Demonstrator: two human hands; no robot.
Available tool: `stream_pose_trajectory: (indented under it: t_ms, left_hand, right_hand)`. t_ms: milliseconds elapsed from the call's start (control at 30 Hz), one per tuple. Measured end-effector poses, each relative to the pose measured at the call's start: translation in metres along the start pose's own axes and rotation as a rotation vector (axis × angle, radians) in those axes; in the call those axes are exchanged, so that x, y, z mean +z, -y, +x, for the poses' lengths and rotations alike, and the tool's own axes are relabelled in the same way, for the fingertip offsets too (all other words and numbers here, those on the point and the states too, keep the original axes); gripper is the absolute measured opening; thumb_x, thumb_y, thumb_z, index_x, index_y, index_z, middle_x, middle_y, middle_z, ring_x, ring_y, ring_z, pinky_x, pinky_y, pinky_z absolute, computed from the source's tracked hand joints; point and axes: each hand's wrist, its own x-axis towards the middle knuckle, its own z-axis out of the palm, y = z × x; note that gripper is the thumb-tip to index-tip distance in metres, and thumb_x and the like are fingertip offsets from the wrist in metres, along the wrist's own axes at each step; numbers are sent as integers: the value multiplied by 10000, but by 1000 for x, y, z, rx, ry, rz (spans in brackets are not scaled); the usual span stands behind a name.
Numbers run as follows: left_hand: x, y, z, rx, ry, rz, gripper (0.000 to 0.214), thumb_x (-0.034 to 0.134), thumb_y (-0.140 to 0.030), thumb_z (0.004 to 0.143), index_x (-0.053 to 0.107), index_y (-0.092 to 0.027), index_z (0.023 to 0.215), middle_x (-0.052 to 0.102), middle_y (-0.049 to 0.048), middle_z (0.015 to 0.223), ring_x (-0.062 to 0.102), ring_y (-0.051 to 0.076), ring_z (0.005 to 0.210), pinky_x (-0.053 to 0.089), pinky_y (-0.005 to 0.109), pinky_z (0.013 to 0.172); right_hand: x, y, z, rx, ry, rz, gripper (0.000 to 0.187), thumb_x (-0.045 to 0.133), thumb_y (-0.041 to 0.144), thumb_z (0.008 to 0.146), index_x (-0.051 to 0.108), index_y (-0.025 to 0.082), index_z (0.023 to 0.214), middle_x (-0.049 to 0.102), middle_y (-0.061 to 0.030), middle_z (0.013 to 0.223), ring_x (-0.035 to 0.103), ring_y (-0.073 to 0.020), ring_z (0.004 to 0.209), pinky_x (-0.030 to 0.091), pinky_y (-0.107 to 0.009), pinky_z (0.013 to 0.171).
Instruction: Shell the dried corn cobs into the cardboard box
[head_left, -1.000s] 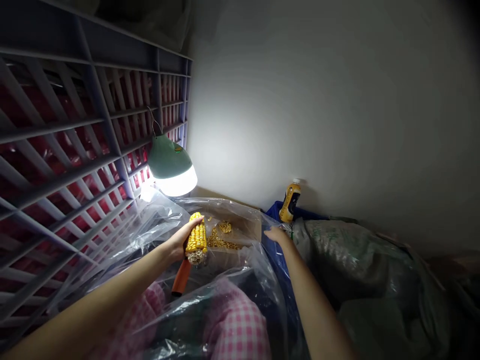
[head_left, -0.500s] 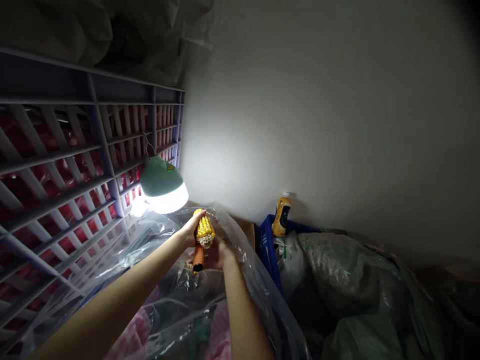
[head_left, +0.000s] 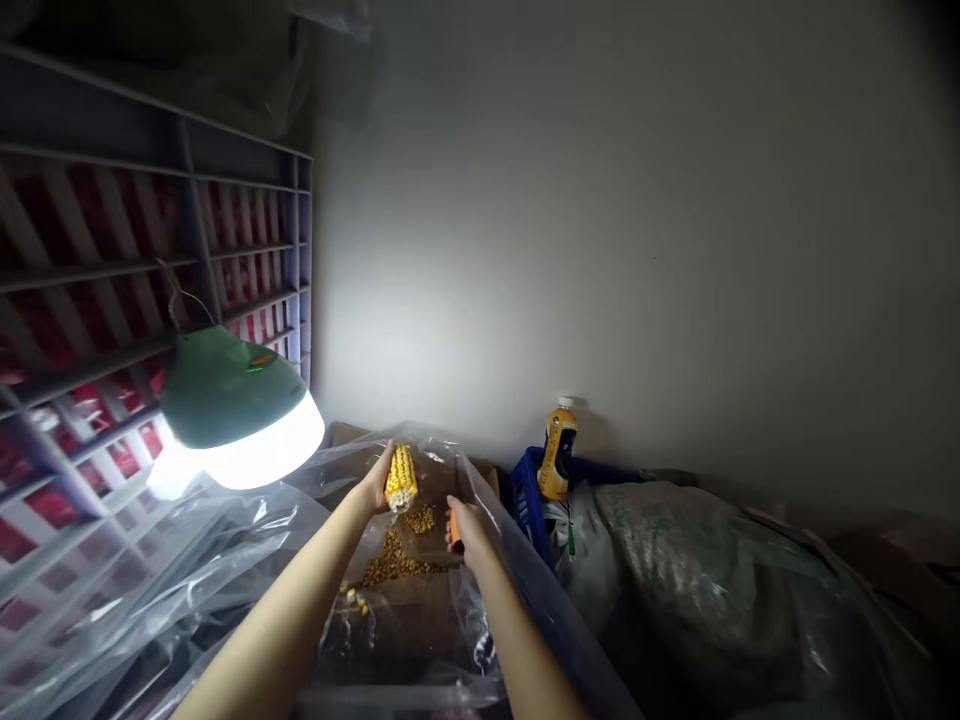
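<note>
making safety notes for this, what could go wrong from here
The right hand grips an orange handle near the left hand, which holds the corn; the tool's far end is hidden, so a slip might hurt the left hand.

The plastic around the kernels is loose and creased, so a tug could scatter them.

The bottle stands tilted at the basket, so a knock might topple it.

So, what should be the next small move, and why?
Perhaps bring the orange handle in the right hand toward the corn ear: the two are apart, the left hand holds the ear, and kernels cover most of its visible side.
</note>
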Motion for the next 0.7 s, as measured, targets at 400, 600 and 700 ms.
stream_pose_trajectory:
  t_ms: [400,600,700]
  left_hand:
    - [-31,-17,84,107,-60,-60,330,327,-366,844,546,-121,822,588,84,545,601,220,460,504,334,456]
    - [-27,-19,90,46,98,-12,393,380,-441,848,570,-98,880,640,109,634,623,206,502,505,304,471]
    - [-26,-22,94,41,132,-42,470,320,-501,854,568,-102,868,641,110,635,623,203,508,506,313,484]
  right_hand:
    - [-57,15,66,-105,-98,-262,209,442,375,795,498,174,815,451,48,591,425,-65,394,309,-197,392]
    - [-28,15,22,-9,130,-230,227,443,382,800,510,167,824,451,59,527,400,-60,333,269,-174,311]
    - [-18,18,-2,-40,138,-281,236,457,389,794,508,173,876,448,64,545,405,-60,328,265,-169,290]
